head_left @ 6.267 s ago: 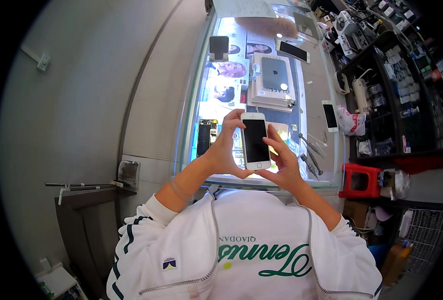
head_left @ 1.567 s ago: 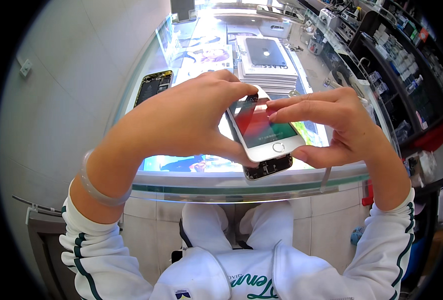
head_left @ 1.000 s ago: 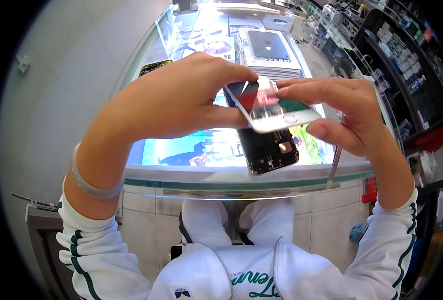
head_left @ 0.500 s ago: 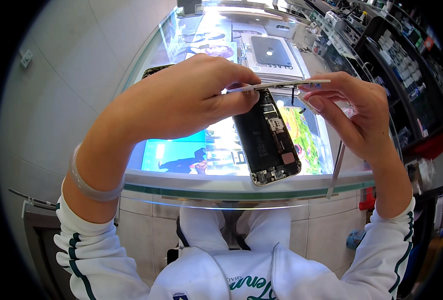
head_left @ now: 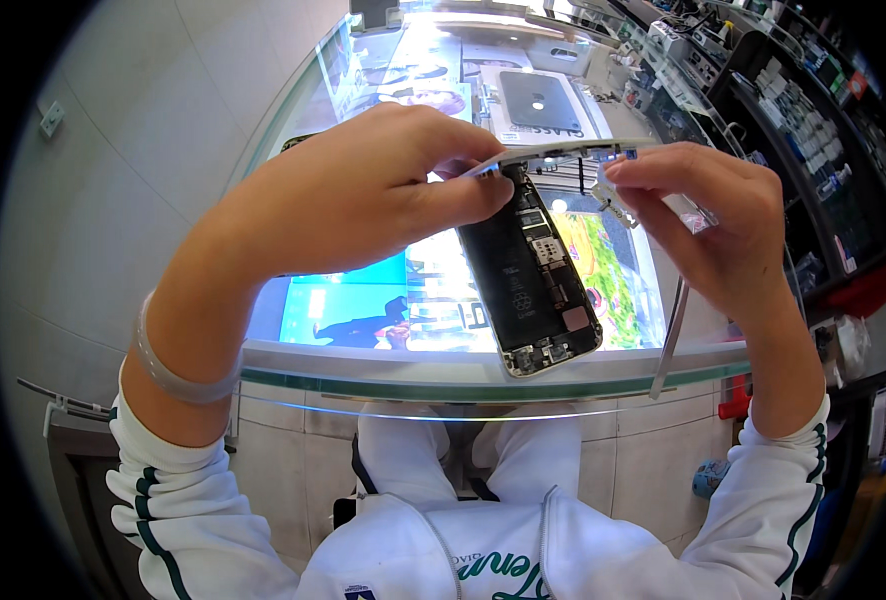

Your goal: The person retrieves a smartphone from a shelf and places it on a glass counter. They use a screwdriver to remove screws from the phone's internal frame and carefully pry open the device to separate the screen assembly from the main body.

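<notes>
My left hand (head_left: 403,180) is closed in a pinch on the left end of a phone screen panel (head_left: 561,150), held nearly edge-on above the counter. Short dark flex cables hang from the panel's underside. At its right end, the thumb and fingers of my right hand (head_left: 713,205) are pinched together. A small silvery part (head_left: 615,206) dangles just below these fingertips; whether it is still joined to the panel is hard to make out. Under the panel lies an opened phone body (head_left: 543,280), its black battery (head_left: 503,275) and inner parts facing up. The left fingers cover its top corner.
A lit glass counter (head_left: 443,362) supports the phone. A thin metal strip (head_left: 671,340) leans at its front edge on the right. Farther back is a flat box (head_left: 540,105) picturing a dark tablet. Shelves of small goods (head_left: 813,150) stand to the right.
The screen panel has tilted and looks bowed, its right end having come slightly left and up. My right fingertips have shifted, leaving more of the silvery part showing below them.
</notes>
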Available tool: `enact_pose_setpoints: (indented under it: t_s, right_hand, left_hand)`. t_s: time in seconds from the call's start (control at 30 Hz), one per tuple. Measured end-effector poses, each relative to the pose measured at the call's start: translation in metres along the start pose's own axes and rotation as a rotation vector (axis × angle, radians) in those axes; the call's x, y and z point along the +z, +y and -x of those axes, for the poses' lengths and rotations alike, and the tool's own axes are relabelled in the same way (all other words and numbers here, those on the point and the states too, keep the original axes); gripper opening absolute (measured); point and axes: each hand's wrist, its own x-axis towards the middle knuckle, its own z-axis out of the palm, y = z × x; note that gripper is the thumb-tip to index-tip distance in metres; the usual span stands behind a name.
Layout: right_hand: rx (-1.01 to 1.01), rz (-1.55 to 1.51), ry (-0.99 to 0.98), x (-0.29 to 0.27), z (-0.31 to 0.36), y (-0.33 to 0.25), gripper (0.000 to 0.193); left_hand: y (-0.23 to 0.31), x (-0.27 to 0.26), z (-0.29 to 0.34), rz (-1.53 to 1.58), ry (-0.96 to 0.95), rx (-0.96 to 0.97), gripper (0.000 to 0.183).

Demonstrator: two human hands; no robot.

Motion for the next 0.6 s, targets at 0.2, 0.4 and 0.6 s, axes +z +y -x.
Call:
enact_pose_setpoints:
  t_s: [0.2, 0.4, 0.6]
  right_hand:
    - [0.198, 0.025, 0.099, -0.025, -0.005, -0.001, 0.007]
    - [-0.481, 0.067, -0.073, -0.044, 0.017, -0.044, 0.032]
    - [-0.673, -0.303, 0.146, -0.025, 0.020, -0.063, 0.072]
  left_hand:
    - [-0.008, 0.002, 0.001, 0.022, 0.046, 0.084, 0.027]
    - [0.003, -0.001, -0.002, 0.091, -0.046, 0.019, 0.029]
    - [0.012, -0.002, 0.004, 0.190, -0.080, -0.021, 0.033]
